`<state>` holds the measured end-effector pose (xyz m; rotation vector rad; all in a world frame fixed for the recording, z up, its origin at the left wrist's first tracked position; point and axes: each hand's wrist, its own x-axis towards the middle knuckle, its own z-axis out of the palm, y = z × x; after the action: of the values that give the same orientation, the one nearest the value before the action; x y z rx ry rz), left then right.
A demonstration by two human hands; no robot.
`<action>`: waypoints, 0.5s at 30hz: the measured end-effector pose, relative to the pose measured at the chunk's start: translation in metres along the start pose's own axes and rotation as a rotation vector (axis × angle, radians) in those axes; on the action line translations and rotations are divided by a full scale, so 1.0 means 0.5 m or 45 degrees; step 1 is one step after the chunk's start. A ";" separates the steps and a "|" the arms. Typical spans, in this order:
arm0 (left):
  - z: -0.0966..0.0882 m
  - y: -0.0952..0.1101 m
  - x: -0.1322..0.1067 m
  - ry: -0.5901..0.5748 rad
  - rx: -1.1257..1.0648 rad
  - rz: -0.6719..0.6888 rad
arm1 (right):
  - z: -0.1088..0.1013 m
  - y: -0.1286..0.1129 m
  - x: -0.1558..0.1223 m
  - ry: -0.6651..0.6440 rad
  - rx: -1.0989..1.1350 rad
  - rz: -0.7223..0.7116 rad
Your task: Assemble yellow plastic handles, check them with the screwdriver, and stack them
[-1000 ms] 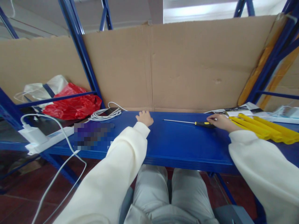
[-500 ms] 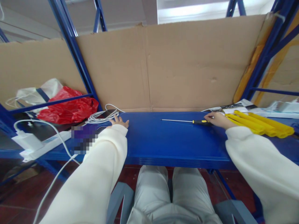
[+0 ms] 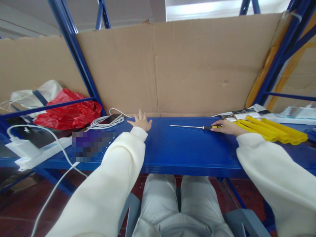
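Observation:
My left hand (image 3: 141, 121) hovers just over the blue shelf (image 3: 177, 148) near its back edge, fingers spread and empty. To its left lie a phone (image 3: 111, 118) and a coil of white cable (image 3: 103, 122). My right hand (image 3: 225, 126) rests on the shelf with its fingers closed round the yellow-and-black handle of a long thin screwdriver (image 3: 195, 126), whose shaft points left along the surface.
Yellow strips (image 3: 271, 130) and printed sheets (image 3: 249, 113) lie at the right. A red bag (image 3: 67, 110), a white bag (image 3: 29, 97) and a white power strip with charger (image 3: 27, 149) sit at the left. A cardboard wall (image 3: 187, 65) backs the shelf between blue uprights.
My left hand moved left toward the cable, then came back right and opened its fingers. My right hand stayed on the screwdriver handle.

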<state>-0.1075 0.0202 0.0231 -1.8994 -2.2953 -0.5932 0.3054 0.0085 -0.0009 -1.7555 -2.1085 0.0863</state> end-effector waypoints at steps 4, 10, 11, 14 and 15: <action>-0.003 0.098 -0.014 0.001 -0.258 0.109 | 0.001 -0.006 0.000 -0.015 -0.039 -0.015; 0.053 0.150 -0.042 0.062 -0.441 0.370 | 0.002 -0.017 0.000 0.001 -0.158 -0.110; 0.063 0.148 -0.043 0.033 -0.423 0.407 | 0.002 -0.018 0.001 0.004 -0.187 -0.115; 0.079 0.140 -0.041 -0.027 -0.446 0.418 | 0.000 -0.023 -0.002 -0.007 -0.238 -0.070; 0.081 0.138 -0.039 -0.039 -0.460 0.401 | -0.001 -0.024 -0.004 -0.020 -0.241 -0.028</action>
<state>-0.0301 0.0266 -0.0046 -2.3780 -1.9425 -0.9905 0.2950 0.0038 0.0026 -1.8410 -2.2092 -0.1093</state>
